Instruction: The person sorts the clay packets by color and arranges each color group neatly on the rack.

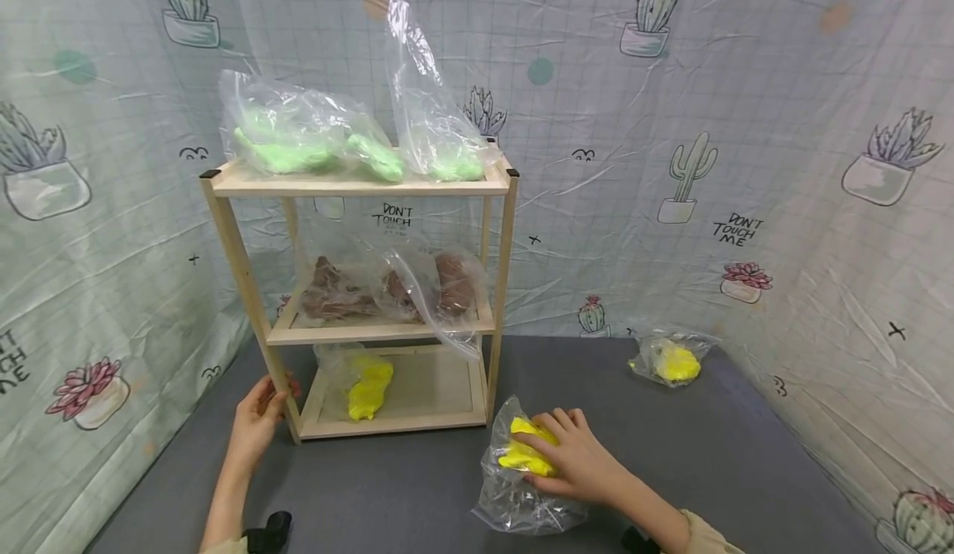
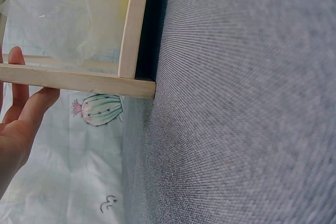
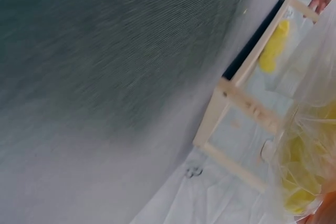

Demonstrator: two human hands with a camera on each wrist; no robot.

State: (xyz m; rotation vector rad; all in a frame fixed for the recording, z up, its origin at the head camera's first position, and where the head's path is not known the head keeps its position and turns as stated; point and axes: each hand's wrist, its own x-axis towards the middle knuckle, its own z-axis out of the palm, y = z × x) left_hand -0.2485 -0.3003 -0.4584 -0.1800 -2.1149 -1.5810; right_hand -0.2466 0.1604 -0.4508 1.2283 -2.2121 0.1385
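Note:
My left hand (image 1: 256,421) grips the front left post of a three-tier wooden shelf (image 1: 387,431), low down near the table; in the left wrist view its fingers (image 2: 18,93) reach around the post. In front of the shelf's right side, my right hand (image 1: 585,464) holds a clear plastic bag (image 1: 522,511) with a yellow lump (image 1: 526,455) inside, its fingers curled over the lump. The right wrist view shows this bag (image 3: 302,174) at its right edge, blurred. On the bottom tier lies another bagged yellow piece (image 1: 368,388), left of the middle.
Bagged light green pieces (image 1: 291,156) lie on the top tier. Bagged brown pieces (image 1: 335,293) fill the middle tier, one bag hanging over its front edge. A third bagged yellow lump (image 1: 676,363) sits at the back right of the grey table (image 1: 671,446). Patterned curtains (image 1: 566,231) surround the table.

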